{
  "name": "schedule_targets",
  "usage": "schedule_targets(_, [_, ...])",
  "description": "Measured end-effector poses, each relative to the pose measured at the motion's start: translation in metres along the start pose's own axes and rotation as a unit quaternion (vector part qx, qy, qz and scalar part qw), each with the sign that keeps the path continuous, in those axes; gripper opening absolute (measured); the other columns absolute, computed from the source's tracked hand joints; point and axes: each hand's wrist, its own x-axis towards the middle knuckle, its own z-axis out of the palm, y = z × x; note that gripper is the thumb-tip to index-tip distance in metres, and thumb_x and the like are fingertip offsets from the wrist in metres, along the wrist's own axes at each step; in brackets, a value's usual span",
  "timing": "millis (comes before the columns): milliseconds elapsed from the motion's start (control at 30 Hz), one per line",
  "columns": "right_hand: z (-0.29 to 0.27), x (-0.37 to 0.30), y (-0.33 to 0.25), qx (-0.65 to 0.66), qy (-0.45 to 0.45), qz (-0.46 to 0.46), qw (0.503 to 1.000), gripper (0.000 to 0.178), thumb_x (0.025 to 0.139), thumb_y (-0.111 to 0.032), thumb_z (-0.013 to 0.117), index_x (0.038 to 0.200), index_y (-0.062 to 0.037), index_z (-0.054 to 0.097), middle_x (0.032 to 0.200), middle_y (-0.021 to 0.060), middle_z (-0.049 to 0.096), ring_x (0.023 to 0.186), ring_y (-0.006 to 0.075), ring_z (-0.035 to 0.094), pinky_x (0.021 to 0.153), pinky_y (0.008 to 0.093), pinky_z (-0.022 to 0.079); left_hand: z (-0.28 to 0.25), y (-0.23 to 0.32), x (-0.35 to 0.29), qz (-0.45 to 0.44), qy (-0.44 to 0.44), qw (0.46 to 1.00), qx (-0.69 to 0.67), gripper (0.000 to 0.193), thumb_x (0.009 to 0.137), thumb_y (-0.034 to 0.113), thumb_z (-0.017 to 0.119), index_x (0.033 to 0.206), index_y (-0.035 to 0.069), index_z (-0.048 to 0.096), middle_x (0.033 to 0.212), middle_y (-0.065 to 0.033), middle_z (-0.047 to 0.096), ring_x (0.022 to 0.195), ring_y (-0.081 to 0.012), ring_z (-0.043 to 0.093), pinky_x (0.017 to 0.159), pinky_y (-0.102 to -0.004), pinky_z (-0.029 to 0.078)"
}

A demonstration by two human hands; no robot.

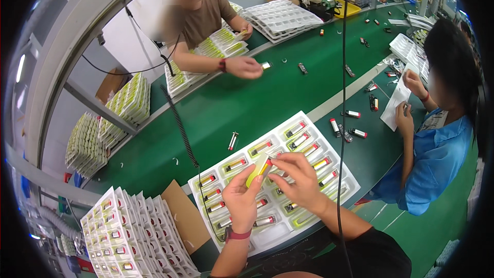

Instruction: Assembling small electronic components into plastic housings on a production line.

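Observation:
Over the white plastic tray (351,187), my left hand (241,198) grips a yellow-green shell (253,175) between thumb and fingers. A small cylindrical cell with a red end (267,163) lies along this shell. My right hand (298,179) closes in from the right, thumb and fingertips pinching at the red end. Beneath both hands, the tray's compartments carry several yellow-green shells with cylindrical cells, such as one cell (235,164) at the left. My hands hide the tray's middle.
A green conveyor belt (216,118) runs behind the tray, bearing a loose cell assembly (233,141). Stacked filled trays (135,229) stand at the left beside brown cardboard (185,216). A black cable (343,98) hangs in front. Co-workers sit across (206,20) and at right (437,159).

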Motion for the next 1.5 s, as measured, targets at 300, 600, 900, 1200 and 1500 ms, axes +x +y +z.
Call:
schedule_targets(300, [-0.028, 0.022, 0.003, -0.055, -0.21, -0.052, 0.975, 0.035, 0.076, -0.013, 0.081, 0.109, -0.0063, 0.07, 0.101, 0.008, 0.06, 0.078, 0.0199, 0.064, 0.063, 0.0309, 0.054, -0.021, 0.006, -0.005, -0.058, -0.109, 0.992, -0.022, 0.043, 0.085, -0.01, 0.07, 0.127, -0.003, 0.062, 0.112, -0.0067, 0.063, 0.098, -0.0136, 0.063, 0.085, -0.023, 0.051])
schedule_targets(600, [-0.027, 0.011, 0.013, 0.031, -0.224, -0.001, 0.974, 0.035, 0.08, -0.012, 0.08, 0.113, -0.0053, 0.07, 0.102, 0.0078, 0.061, 0.082, 0.0191, 0.065, 0.068, 0.0296, 0.055, -0.037, 0.016, -0.005, -0.122, -0.141, 0.979, -0.077, 0.054, 0.08, -0.018, 0.068, 0.132, -0.005, 0.057, 0.125, -0.015, 0.063, 0.109, -0.0182, 0.063, 0.091, -0.0297, 0.055])
schedule_targets(900, [-0.023, 0.003, 0.019, -0.002, -0.14, -0.076, 0.987, 0.03, 0.076, -0.006, 0.081, 0.105, -0.0052, 0.074, 0.1, 0.0094, 0.065, 0.085, 0.0211, 0.067, 0.066, 0.0283, 0.054, -0.031, 0.019, -0.002, -0.132, -0.158, 0.977, -0.058, 0.053, 0.079, -0.018, 0.068, 0.128, -0.003, 0.058, 0.119, -0.0127, 0.064, 0.111, -0.0181, 0.062, 0.089, -0.0286, 0.055])
schedule_targets(1200, [-0.025, 0.002, 0.007, 0.117, -0.143, 0.033, 0.982, 0.034, 0.074, -0.001, 0.08, 0.107, -0.0025, 0.072, 0.097, 0.0093, 0.064, 0.082, 0.02, 0.06, 0.07, 0.0297, 0.05, -0.025, 0.025, 0.003, -0.097, -0.189, 0.977, -0.014, 0.049, 0.083, -0.01, 0.071, 0.129, -0.003, 0.057, 0.117, -0.0098, 0.067, 0.11, -0.0162, 0.062, 0.095, -0.0292, 0.049])
schedule_targets(1500, [-0.033, 0.029, -0.011, -0.029, -0.152, -0.132, 0.979, 0.033, 0.069, 0.003, 0.078, 0.102, -0.0012, 0.07, 0.096, 0.0085, 0.065, 0.078, 0.0226, 0.059, 0.066, 0.0317, 0.051, -0.033, 0.022, 0.001, -0.067, -0.112, 0.991, -0.036, 0.05, 0.08, -0.018, 0.067, 0.128, -0.007, 0.056, 0.124, -0.0174, 0.063, 0.111, -0.0214, 0.064, 0.089, -0.0309, 0.058])
